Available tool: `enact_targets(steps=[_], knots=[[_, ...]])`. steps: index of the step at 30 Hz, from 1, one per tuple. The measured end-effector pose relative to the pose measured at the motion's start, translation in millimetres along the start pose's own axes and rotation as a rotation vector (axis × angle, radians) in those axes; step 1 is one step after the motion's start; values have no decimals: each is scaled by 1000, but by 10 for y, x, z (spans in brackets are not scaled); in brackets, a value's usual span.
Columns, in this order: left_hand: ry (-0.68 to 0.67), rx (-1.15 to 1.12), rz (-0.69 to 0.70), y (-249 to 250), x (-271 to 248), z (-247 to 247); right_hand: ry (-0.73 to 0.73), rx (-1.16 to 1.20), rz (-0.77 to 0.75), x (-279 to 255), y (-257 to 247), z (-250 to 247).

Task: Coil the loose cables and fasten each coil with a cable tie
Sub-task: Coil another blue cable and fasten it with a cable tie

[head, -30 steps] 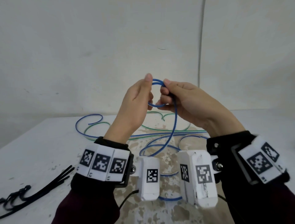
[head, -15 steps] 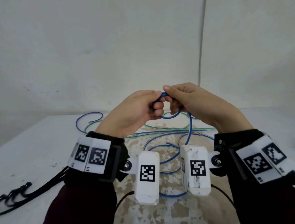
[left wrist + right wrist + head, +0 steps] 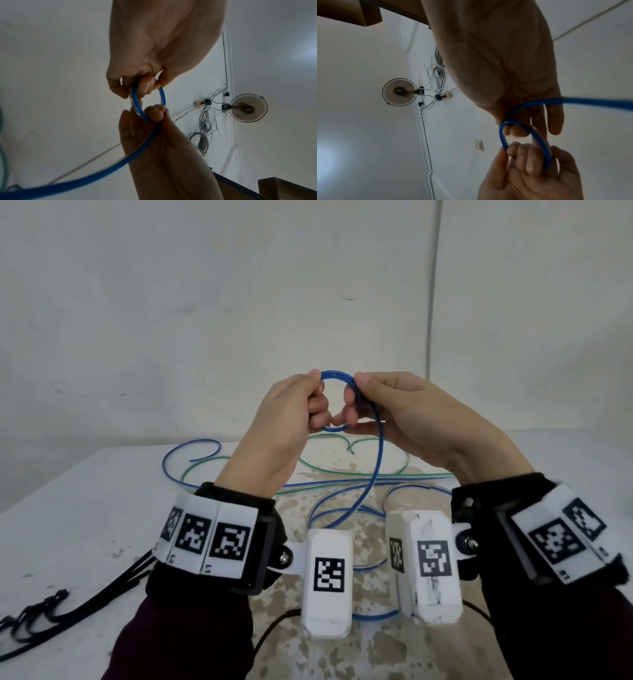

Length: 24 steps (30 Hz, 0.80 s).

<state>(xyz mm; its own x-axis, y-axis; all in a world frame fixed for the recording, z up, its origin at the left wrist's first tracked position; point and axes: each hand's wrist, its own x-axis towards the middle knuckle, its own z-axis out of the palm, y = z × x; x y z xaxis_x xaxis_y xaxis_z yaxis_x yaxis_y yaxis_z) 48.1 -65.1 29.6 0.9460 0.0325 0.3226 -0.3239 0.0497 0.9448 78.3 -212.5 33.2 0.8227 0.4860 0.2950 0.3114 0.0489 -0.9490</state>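
A thin blue cable is wound into a small ring held in the air above the table. My left hand pinches the ring's left side with curled fingers, and my right hand pinches its right side. The cable's tail drops from the right hand to the loose loops on the table. In the left wrist view the ring sits between my left hand above and my right hand below. In the right wrist view the ring hangs between the right hand and the left hand.
More blue cable and a green cable lie in loose curves on the white, stained table. A bundle of black cable ties lies at the near left. A white wall stands close behind the table.
Both hands dipped and drew close together half a second ago, then rose again. The blue ring now stands open between them.
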Motion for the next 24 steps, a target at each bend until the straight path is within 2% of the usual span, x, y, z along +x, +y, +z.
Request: enact_targets(steps=[3, 6, 10, 16, 21, 24], knots=[[-111, -85, -64, 22, -9, 5, 19, 38, -11, 22, 20, 37], [-204, -22, -75, -10, 4, -41, 32, -85, -18, 32, 39, 57], [-191, -40, -2, -38, 3, -73, 34, -145, -41, 19, 38, 51], [-64, -166, 60, -28, 10, 25, 15, 59, -25, 21, 8, 62], [-233, -105, -23, -4, -14, -10, 22, -52, 6, -9, -16, 54], [-208, -105, -5, -14, -32, 7, 66, -86, 32, -15, -27, 63]])
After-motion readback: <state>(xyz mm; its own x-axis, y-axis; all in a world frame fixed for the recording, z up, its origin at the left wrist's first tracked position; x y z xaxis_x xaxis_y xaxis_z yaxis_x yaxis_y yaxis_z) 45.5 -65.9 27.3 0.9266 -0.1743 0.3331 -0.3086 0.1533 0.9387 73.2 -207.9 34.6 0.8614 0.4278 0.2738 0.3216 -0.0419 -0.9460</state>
